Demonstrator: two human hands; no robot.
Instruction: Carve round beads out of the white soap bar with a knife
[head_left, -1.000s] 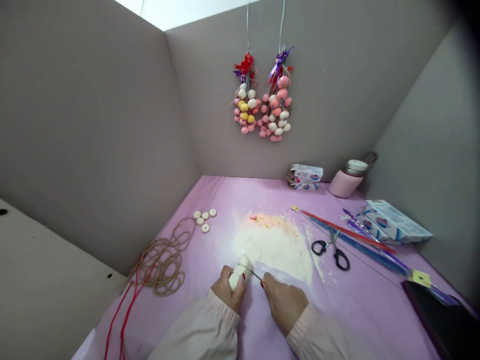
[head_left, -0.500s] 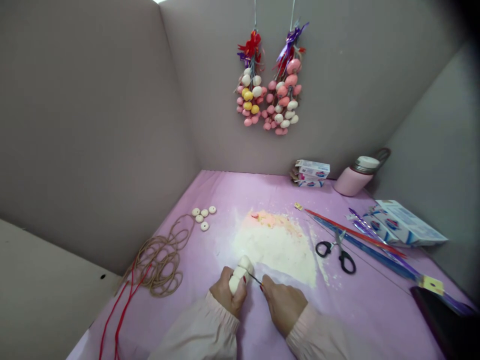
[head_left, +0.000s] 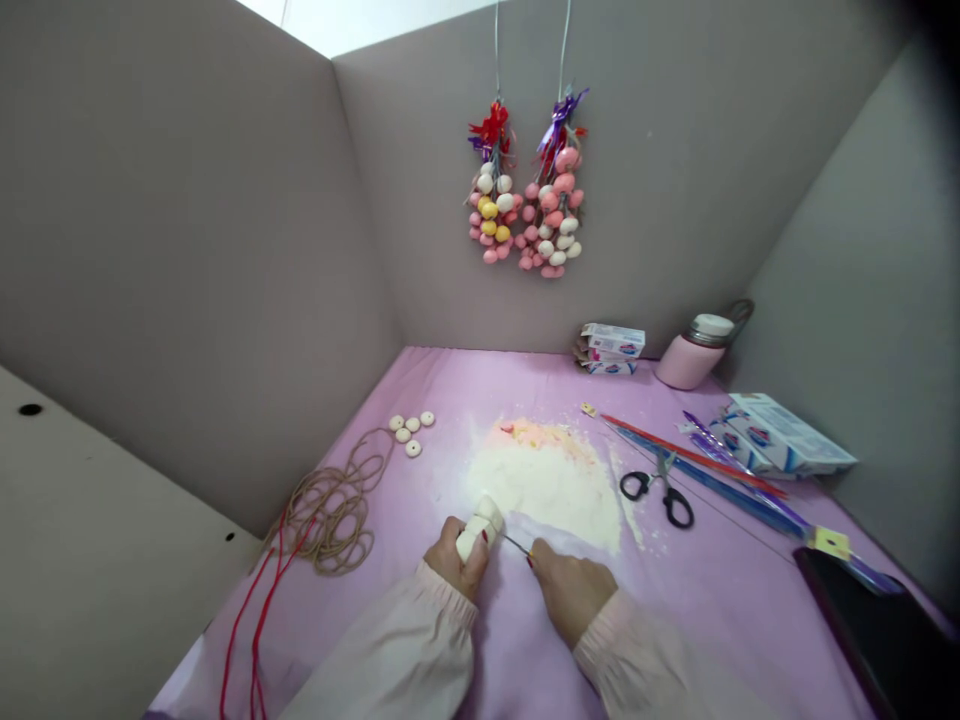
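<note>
My left hand (head_left: 450, 560) is closed around a white piece of soap (head_left: 478, 528), which shows a groove around it near its far end. In my right hand (head_left: 574, 590) is a small knife (head_left: 516, 545); its thin blade points left and its tip meets the soap at the groove. Most of the handle is hidden by my fingers. Just beyond both hands spreads a heap of white shavings (head_left: 540, 495), with pink and orange crumbs (head_left: 544, 436) along its far side. Several white beads (head_left: 405, 430) with small holes lie to the left of the heap.
Brown cord (head_left: 326, 520) and red string (head_left: 259, 610) lie at left. At right are scissors (head_left: 664, 485), ribbons (head_left: 705, 470), soap boxes (head_left: 787, 435) and a black phone-like slab (head_left: 877, 630). More boxes (head_left: 615, 345) and a pink bottle (head_left: 690, 355) stand behind. Two bead bunches (head_left: 553, 215) hang above.
The view has tilted up and shifted slightly. The knife tip has drawn back a little to the right along the soap's edge. Both hands keep their hold.
</note>
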